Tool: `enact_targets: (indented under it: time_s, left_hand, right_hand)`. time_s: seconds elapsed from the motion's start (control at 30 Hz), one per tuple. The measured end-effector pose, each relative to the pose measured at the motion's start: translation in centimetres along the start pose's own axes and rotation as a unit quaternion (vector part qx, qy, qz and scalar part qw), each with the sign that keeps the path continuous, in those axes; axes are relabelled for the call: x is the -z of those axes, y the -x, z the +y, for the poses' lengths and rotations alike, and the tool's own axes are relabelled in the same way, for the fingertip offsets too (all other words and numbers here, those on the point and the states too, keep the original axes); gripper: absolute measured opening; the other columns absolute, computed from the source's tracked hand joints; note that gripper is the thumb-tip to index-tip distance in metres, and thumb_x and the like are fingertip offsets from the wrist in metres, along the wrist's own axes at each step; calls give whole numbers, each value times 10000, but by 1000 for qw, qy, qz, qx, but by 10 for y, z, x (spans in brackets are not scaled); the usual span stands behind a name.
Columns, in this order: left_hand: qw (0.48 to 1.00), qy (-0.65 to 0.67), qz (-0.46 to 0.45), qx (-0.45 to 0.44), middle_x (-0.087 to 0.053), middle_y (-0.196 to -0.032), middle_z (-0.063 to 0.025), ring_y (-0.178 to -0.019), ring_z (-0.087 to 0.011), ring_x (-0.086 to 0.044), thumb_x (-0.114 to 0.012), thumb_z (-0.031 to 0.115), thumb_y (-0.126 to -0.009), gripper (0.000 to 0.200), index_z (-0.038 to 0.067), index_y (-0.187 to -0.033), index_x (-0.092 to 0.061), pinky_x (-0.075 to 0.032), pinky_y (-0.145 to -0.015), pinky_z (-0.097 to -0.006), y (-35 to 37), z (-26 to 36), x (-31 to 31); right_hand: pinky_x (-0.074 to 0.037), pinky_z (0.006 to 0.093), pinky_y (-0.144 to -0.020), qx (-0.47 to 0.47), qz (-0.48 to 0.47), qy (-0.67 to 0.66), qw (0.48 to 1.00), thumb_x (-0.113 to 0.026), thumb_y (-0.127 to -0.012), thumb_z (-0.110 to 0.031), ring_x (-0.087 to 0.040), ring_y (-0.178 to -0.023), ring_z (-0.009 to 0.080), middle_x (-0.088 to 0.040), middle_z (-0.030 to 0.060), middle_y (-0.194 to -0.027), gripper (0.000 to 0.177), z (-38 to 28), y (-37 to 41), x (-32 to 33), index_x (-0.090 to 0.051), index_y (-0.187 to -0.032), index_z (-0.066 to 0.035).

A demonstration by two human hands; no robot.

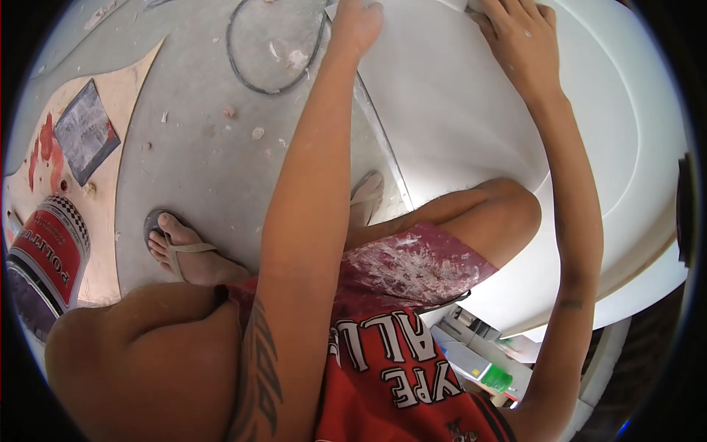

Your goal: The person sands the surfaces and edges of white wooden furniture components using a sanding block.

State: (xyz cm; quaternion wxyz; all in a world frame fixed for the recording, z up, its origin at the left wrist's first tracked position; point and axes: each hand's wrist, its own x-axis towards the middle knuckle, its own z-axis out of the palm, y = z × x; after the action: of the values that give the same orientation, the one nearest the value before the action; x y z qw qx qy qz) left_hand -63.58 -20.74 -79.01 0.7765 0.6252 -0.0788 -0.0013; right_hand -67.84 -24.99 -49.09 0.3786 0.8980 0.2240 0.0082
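My left hand (pixel 357 29) is closed at the near-left edge of a large smooth white panel (pixel 449 96). A small pale corner shows beside its fingers, but what they grip cannot be made out. Farther right, my right hand (pixel 523 40) is bent over the panel's upper part, its fingers partly cut off by the frame's top. A small dark edge shows by these fingertips; the thing itself is mostly hidden. The panel curves up on the right into a rounded white wall (pixel 648 125) and lies against my bent leg.
A red can (pixel 55 243) stands at left beside a stained board (pixel 136 96) bearing a dusty dark square (pixel 87 132). A dark cable loop (pixel 230 44) and scattered debris lie on the grey floor (pixel 199 155). A green-capped bottle (pixel 497 378) shows behind me.
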Motion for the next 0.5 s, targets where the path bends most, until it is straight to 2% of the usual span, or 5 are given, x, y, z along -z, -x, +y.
enact_targets:
  time_s: [0.1, 0.17, 0.3, 0.4, 0.5]
  left_hand:
    - [1000, 12, -16, -6, -506, -1467, -264, -1423, -399, -437, -526, 133, -918, 522, 4, -1424, -519, -336, -1197, -418, 0, 6, 2]
    - [1000, 18, -17, 5, -513, -1452, -266, -1416, -401, -442, -521, 119, -907, 524, 3, -1418, -523, -338, -1196, -420, 2, 12, 6]
    - [999, 25, -28, 36, -527, -1426, -269, -1404, -404, -449, -512, 90, -892, 520, 0, -1405, -532, -345, -1189, -425, 0, 14, 9]
    - [999, 44, -13, -7, -526, -1426, -269, -1402, -405, -450, -516, 86, -892, 519, 0, -1403, -532, -348, -1185, -424, -3, 8, 3]
    - [999, 30, -15, 7, -528, -1427, -271, -1393, -411, -460, -518, 87, -898, 513, -2, -1402, -533, -351, -1181, -429, 0, 6, 0]
  right_hand:
    - [-407, 399, -847, -18, 1, 3, 1000, -699, -872, -192, -572, -942, 219, -625, 27, -932, 287, -1, 0, -4, -696, -1158, -164]
    - [-408, 401, -849, 22, 34, -8, 999, -710, -858, -178, -576, -943, 223, -629, 29, -934, 308, -5, -16, -22, -692, -1166, -162]
    - [-409, 404, -849, 33, 42, -29, 998, -717, -853, -183, -581, -950, 226, -634, 31, -942, 319, -11, -27, -29, -689, -1171, -161]
    - [-410, 405, -851, 20, 16, -14, 1000, -714, -855, -188, -585, -956, 226, -636, 32, -948, 322, -5, -17, -14, -687, -1175, -158]
    - [-410, 404, -852, -13, -8, 5, 1000, -708, -864, -185, -586, -958, 225, -636, 34, -959, 309, -7, -14, -14, -688, -1171, -157]
